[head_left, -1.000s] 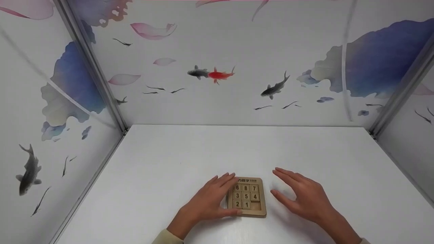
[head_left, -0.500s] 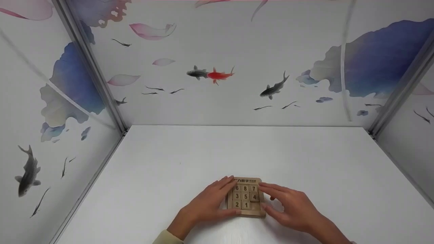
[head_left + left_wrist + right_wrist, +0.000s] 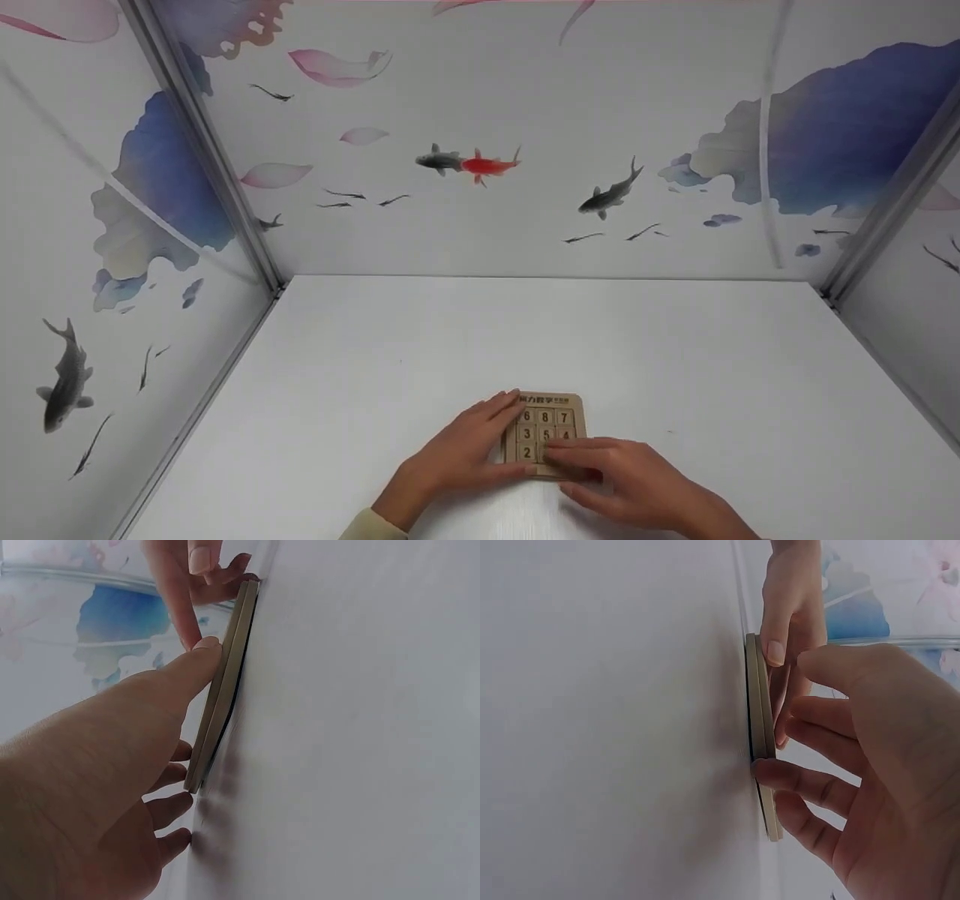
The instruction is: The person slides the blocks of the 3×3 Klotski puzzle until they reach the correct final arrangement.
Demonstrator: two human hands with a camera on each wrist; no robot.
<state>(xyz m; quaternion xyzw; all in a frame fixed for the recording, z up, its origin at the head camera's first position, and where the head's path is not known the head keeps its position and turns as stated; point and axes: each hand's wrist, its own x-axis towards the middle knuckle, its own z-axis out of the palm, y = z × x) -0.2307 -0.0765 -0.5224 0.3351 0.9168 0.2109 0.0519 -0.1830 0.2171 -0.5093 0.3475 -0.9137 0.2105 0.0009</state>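
A wooden number sliding puzzle (image 3: 566, 400) lies flat on the white table, its numbered tiles set in a frame. My left hand (image 3: 461, 442) holds it along the left side, fingers by the back left corner. The left thumb (image 3: 204, 652) rests on the frame's near edge. My right hand (image 3: 630, 472) reaches over the lower right of the puzzle, its leading fingertips around the 5 and the bottom row. Those fingers hide the 1 tile and the lower right corner. Its thumb is apart, low at the front edge. The right wrist view shows the puzzle edge-on beside loosely bent fingers (image 3: 802, 784).
White panels painted with fish and blue leaves enclose the table (image 3: 375, 337) at the back (image 3: 495, 240) and on both sides. Metal posts (image 3: 217, 150) stand at the two back corners.
My right hand has moved left from beside the puzzle, touched its right edge, then come nearer the front over the lower tiles. My left hand has stayed on the puzzle.
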